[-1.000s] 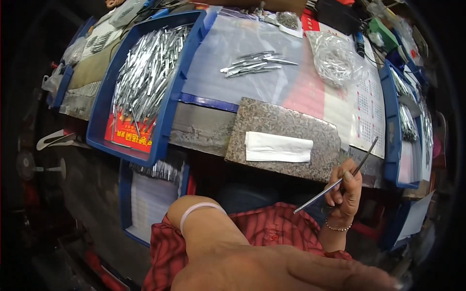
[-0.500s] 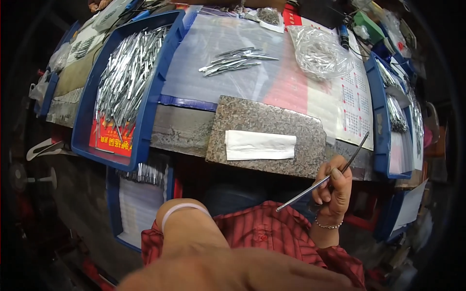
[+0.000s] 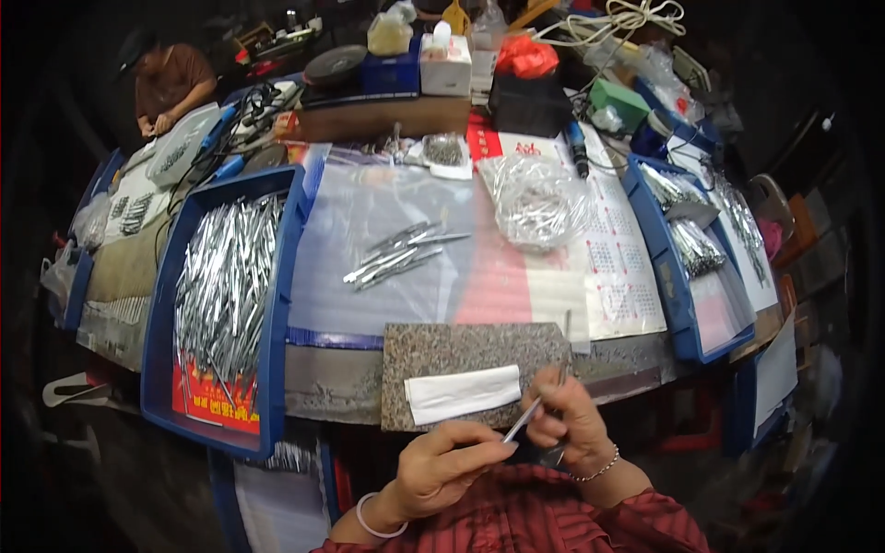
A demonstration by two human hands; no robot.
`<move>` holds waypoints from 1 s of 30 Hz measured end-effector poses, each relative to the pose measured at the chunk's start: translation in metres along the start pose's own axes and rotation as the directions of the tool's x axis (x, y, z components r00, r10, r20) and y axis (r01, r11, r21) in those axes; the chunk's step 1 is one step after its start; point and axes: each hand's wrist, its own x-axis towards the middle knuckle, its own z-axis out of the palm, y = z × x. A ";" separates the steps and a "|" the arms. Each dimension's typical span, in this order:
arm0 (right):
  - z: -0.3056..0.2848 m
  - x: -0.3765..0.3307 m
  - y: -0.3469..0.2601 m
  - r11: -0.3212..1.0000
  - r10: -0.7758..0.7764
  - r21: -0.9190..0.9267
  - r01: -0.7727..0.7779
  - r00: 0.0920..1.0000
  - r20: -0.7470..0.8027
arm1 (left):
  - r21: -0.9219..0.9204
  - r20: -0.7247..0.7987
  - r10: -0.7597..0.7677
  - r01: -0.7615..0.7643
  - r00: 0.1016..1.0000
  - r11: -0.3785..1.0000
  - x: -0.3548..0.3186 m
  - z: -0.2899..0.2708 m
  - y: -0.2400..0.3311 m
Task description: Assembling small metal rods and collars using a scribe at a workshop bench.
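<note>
A slim silver metal rod [image 3: 523, 420] slants between my two hands, just off the near edge of the speckled stone slab [image 3: 475, 348]. My right hand [image 3: 579, 426], wearing a beaded bracelet, is closed round its upper part, and the thin far tip points up and away. The thumb and fingers of my left hand [image 3: 444, 468], with a pale band at the wrist, pinch the rod's lower end. On the slab lies a folded white cloth or paper [image 3: 463, 394]. Beyond it a loose pile of similar slim metal pieces [image 3: 398, 253] rests on the plastic sheet [image 3: 359, 309].
A deep blue tray [image 3: 285, 304] full of slim metal pieces stands at left, another blue tray [image 3: 656, 241] at right. A clear plastic bag [image 3: 539, 207] lies behind the slab. Boxes [image 3: 446, 66] line the back. Another person [image 3: 175, 81] sits at the far left.
My left hand has come from close before the camera to the rod's lower end. My right hand has drawn inward with the rod. The view has tipped up, showing more of the back.
</note>
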 end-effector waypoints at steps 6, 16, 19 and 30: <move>0.021 0.032 -0.050 0.492 -0.221 -0.839 0.233 0.965 0.139 | -0.230 -0.293 -0.146 0.078 0.945 0.970 -0.023 -0.018 0.003; -0.021 0.202 -0.144 -0.738 -0.448 -0.671 0.069 0.693 0.565 | -0.444 -0.339 -0.354 0.183 0.872 0.877 -0.057 -0.027 0.007; -0.015 0.201 -0.141 -0.731 -0.451 -0.668 0.138 0.636 0.626 | -0.477 -0.344 -0.449 0.259 0.824 0.840 -0.065 -0.028 0.010; 0.034 0.123 -0.123 -0.165 -0.727 -0.827 0.538 0.501 0.470 | -0.400 -0.141 -0.465 0.379 0.874 0.835 -0.043 -0.016 0.011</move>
